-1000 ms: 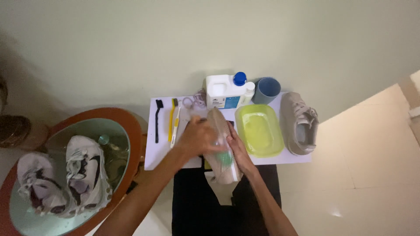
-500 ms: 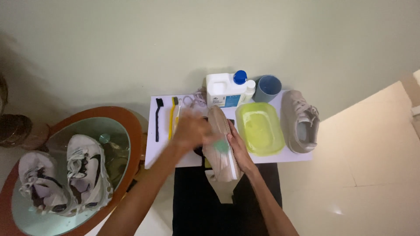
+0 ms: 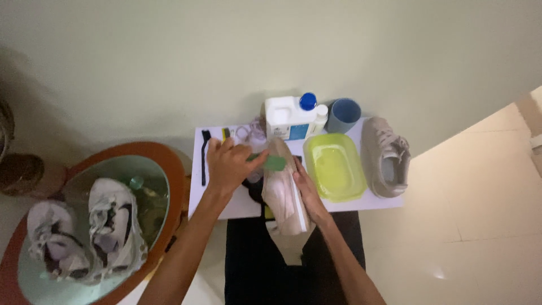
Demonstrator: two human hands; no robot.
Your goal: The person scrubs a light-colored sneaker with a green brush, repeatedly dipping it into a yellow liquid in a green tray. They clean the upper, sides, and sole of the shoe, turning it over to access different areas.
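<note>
Left hand [image 3: 228, 164] pinched a small green sponge [image 3: 275, 163] against the pale beige sneaker [image 3: 284, 192], which was held sole-side up over the lap at the near edge of the white tabletop [image 3: 217, 206]. Right hand [image 3: 306, 189] was wrapped around the sneaker's side, fingers closed on it. Risk: a hard scrub could have knocked the lime-green plastic basin [image 3: 334, 166] just beside the right hand and spilled it. White jug with blue cap [image 3: 289, 117] and blue cup [image 3: 343, 114] crowded the far edge. Little free room; only the tabletop's left strip near 1 black brush [image 3: 204, 158] was open.
</note>
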